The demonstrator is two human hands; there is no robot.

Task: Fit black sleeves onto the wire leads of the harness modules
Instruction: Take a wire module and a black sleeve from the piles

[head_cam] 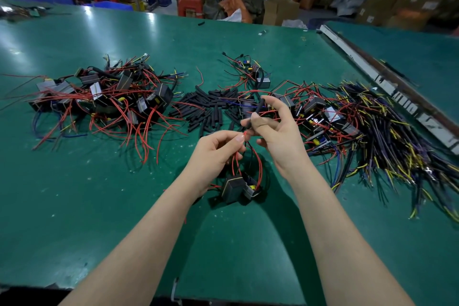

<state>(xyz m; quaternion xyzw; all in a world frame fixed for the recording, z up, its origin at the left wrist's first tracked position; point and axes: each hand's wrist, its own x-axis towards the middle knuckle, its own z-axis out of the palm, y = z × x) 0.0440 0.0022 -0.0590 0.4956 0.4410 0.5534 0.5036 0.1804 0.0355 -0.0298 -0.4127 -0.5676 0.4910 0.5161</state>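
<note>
A black harness module (233, 187) with red and black leads rests on the green table (99, 194) just in front of me. My left hand (216, 150) pinches the tips of its red wire leads (258, 169) between thumb and forefinger. My right hand (275, 129) holds a black sleeve (257, 113) upright between thumb and fingers, its lower end close to the lead tips. A loose pile of black sleeves (208, 109) lies beyond my hands at the table's middle.
A heap of modules with red wires (104, 99) lies at the left. More modules (318, 117) and a long bundle of black and yellow wires (397, 136) lie at the right. A metal rail (387, 82) runs along the right side. Boxes and crates stand beyond the table.
</note>
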